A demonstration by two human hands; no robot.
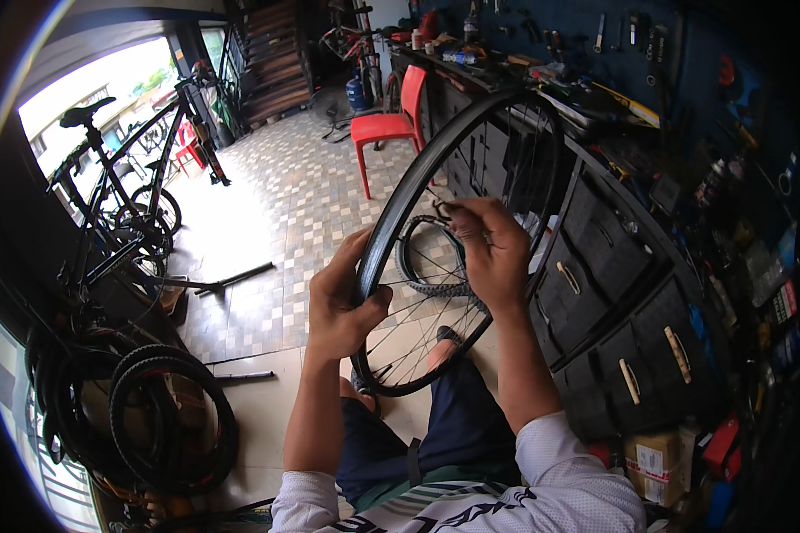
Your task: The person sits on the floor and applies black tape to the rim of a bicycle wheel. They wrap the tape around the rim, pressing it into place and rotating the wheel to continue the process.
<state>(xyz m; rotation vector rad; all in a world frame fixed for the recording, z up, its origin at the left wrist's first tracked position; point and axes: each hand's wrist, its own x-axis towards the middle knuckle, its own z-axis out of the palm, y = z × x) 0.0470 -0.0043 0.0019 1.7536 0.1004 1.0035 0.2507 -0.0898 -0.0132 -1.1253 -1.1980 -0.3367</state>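
Note:
A black bicycle wheel rim with thin spokes stands tilted in front of me, with no tyre on it. My left hand is closed round its near left side, thumb on the inner edge and fingers behind. A grey-blue band runs along the rim's channel beside that hand. My right hand is raised in front of the spokes, thumb and forefinger pinched together. A small dark curved piece shows at its fingertips; what it is I cannot make out. Through the spokes a knobby tyre shows low on the floor.
Bicycle tyres are heaped at the lower left, below a bicycle without a front wheel. A red chair stands ahead. Black drawers run along the right under a cluttered workbench. A cardboard box sits at the lower right.

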